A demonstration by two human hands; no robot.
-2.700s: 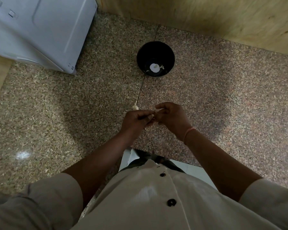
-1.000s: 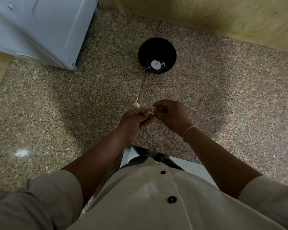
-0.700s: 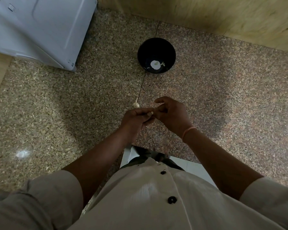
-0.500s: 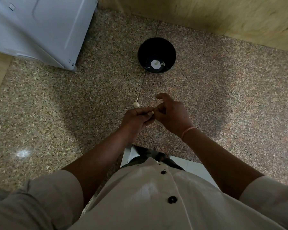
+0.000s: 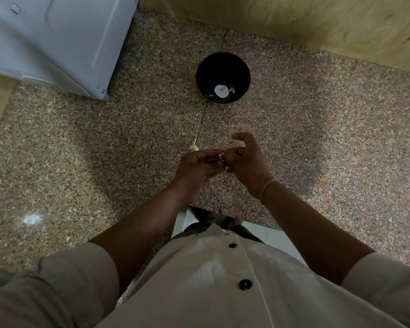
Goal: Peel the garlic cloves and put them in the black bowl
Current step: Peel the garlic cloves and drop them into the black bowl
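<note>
1. A small pale clove [image 5: 221,156] is pinched between the fingers [image 5: 208,153] of the left hand [image 5: 195,168] and those of the right hand [image 5: 247,162]. Both sets are closed narrowly on it, and the right index finger is lifted clear.
2. The clove is held in the air above the desk [image 5: 128,150], close to the body and well apart from the bowl [image 5: 223,65].
3. Whether skin is left on the clove cannot be told, as it is too small and partly hidden by the fingers. From the grip, the peeling is judged to be in hand and not finished.
4. A second garlic piece [image 5: 193,147] is seen lying on the desk just beyond the left hand. A thin tail is shown on it, so it is judged unpeeled and waiting.
5. White peeled garlic [image 5: 220,90] is seen at the bottom of the bowl, with a smaller pale bit beside it. Part of the task is thus judged done.
6. What is left, as far as is shown: the held clove is to be stripped and put in the bowl, then the piece on the desk likewise. No other garlic is seen.
7. Further out, a white appliance [image 5: 57,43] is seen on the desk at the left, and a wooden wall [image 5: 294,20] behind the bowl.
</note>
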